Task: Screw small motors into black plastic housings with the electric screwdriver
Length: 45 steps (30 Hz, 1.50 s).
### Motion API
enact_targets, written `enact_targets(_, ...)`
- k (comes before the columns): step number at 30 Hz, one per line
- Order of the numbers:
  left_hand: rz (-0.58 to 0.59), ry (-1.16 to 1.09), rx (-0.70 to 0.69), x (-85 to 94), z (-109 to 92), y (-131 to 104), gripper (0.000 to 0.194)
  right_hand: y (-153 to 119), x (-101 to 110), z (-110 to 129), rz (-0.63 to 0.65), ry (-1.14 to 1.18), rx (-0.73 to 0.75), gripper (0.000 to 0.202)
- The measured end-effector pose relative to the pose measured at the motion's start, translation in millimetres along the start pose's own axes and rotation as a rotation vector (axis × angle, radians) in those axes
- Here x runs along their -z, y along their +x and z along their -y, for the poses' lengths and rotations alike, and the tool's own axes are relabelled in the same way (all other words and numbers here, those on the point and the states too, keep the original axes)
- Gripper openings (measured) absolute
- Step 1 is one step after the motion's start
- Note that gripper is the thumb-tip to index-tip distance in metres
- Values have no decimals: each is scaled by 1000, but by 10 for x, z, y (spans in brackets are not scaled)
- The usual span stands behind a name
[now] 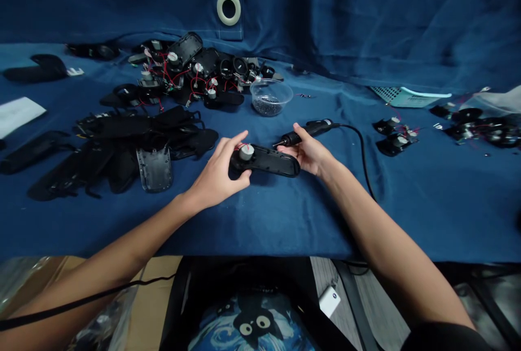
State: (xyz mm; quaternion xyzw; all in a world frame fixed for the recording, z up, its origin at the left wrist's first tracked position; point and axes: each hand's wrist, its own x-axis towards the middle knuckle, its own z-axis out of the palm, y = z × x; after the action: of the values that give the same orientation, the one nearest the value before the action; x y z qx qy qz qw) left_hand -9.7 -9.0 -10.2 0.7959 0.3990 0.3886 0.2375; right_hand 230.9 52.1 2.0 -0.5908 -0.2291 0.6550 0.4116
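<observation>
My left hand (pixel 220 174) grips the left end of a long black plastic housing (pixel 272 161), thumb below and fingers above. A round whitish motor (pixel 246 151) with red wires sits in that end of the housing. My right hand (pixel 307 150) holds a black corded electric screwdriver (pixel 301 133) between thumb and fingers. Its tip points left, just above the housing's upper edge. The right hand's lower fingers are by the housing's right end; whether they touch it is unclear. Behind the housing stands a clear round tub (pixel 271 97) with small dark pieces inside.
Black shells (pixel 109 150) lie piled at the left. Wired parts (pixel 195 71) are heaped behind them. At the right are a mint basket (pixel 411 97), small wired assemblies (pixel 394 136) and another dark heap (pixel 484 126). The screwdriver's cable (pixel 364 158) curves toward my right forearm.
</observation>
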Motion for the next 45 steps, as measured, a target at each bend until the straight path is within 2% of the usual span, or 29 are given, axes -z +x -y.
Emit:
enact_targets(3,-71,-116,55,-18,42,3,73,-4,29,19,20,-66,-34,58)
enact_targets(5,-126,-190,97,-41,65,10,66,-5,52,31,32,-149,-56,60)
enact_targets(9,-204,-296,215,-84,56,46,44,-91,74,19,79,-286,-39,43)
enact_targets(11,-208,-376,320,-104,30,71,39,-213,63,-15,117,-309,139,41)
enact_targets(12,-211,-427,377,-113,15,84,38,-291,52,-38,163,-335,309,44)
enact_targets(14,-212,-528,473,-130,-15,107,38,-457,22,-86,343,-436,671,49)
enact_targets(15,-210,-567,496,-135,-31,117,39,-533,5,-108,395,-546,799,50)
enact_targets(17,-199,-596,504,-138,-64,132,39,-642,-32,-145,381,-756,951,45)
enact_targets(19,-178,-570,488,-131,-96,139,40,-686,-64,-169,310,-887,1020,30)
enact_targets(23,-133,-510,503,-122,-120,141,47,-668,-91,-190,245,-949,1081,24)
enact_targets(28,-136,-490,482,-144,-86,153,50,-685,-103,-208,255,-958,1125,24)
enact_targets(37,-93,-426,542,-93,-113,188,43,-726,-138,-205,237,-973,1031,22)
enact_targets(42,-105,-518,490,-121,-105,181,44,-725,-140,-229,180,-999,1097,23)
enact_targets(45,-41,-572,473,-58,-84,195,49,-735,-131,-233,158,-1045,1160,23)
